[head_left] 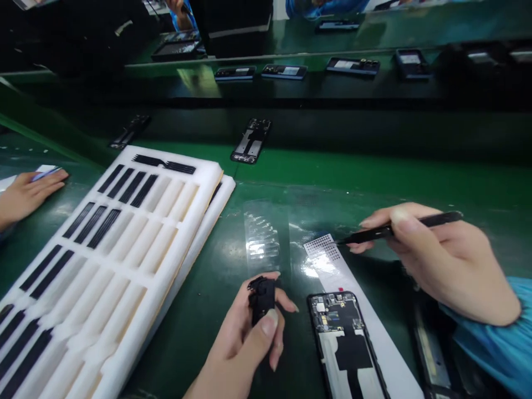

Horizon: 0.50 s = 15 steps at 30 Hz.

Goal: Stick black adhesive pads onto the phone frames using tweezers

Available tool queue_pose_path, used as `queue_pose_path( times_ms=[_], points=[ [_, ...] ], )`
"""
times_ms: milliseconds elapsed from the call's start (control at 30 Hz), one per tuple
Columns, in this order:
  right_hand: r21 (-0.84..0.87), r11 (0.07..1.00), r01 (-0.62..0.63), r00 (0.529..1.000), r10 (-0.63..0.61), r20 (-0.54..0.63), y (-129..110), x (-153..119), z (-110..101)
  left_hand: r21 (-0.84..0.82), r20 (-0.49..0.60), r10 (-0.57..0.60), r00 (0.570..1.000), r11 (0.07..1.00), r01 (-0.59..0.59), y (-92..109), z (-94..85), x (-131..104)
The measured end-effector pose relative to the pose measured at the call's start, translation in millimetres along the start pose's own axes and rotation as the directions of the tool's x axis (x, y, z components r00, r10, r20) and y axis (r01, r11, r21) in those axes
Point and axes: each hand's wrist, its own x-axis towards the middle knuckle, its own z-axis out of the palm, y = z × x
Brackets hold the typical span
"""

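My left hand (253,338) grips a small black plastic phone part (262,296) between thumb and fingers. In my right hand (440,255) is a pair of black tweezers (386,231), its tip at a white sticker sheet (366,310) dotted with small dark squares at its upper end. Partly over that sheet lies an opened phone (347,343), its circuit board and inner frame exposed. Clear plastic film (262,238) with rows of cut shapes is on the bench just beyond my left hand.
White foam trays (153,260) with slots, several holding black strips, are stacked at left. Another person's hand (35,191) rests at the far left. A phone frame (251,140) lies further back; several phones (285,71) line the raised ledge. Another device (432,349) sits under my right forearm.
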Motion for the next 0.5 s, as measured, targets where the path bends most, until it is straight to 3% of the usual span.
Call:
queue_pose_path(
  times_ms=[67,100,133,200,267,333,400,500],
  points=[
    [-0.069,0.998,0.014,1.000,-0.013,0.016,12,-3,-10,0.274,-0.077,0.083,0.994,0.960,-0.059,-1,3.1,1],
    [-0.091,0.995,0.039,0.998,-0.035,0.042,18,-5,-12,0.432,-0.067,0.137,0.988,0.897,-0.095,-2,4.5,3],
    [-0.109,0.992,0.070,0.995,-0.061,0.078,23,-8,-13,0.591,-0.010,0.198,0.980,0.792,-0.154,-2,6.0,5],
    [-0.103,0.988,0.115,0.985,-0.101,0.137,31,-13,-10,0.833,0.201,0.289,0.936,0.453,-0.319,-4,9.6,12],
    [-0.071,0.988,0.140,0.975,-0.125,0.182,36,-16,-6,0.906,0.378,0.262,0.888,0.090,-0.413,-6,13.9,21],
    [-0.038,0.986,0.165,0.965,-0.153,0.215,38,-16,-3,0.900,0.435,0.199,0.878,-0.143,-0.413,-8,18.4,28],
    [-0.017,0.981,0.195,0.953,-0.185,0.240,38,-15,-1,0.883,0.442,0.159,0.883,-0.253,-0.396,-10,21.4,34],
    [-0.008,0.974,0.225,0.944,-0.217,0.248,38,-14,0,0.856,0.453,0.112,0.884,-0.332,-0.396,-12,21.7,37]
  ],
)
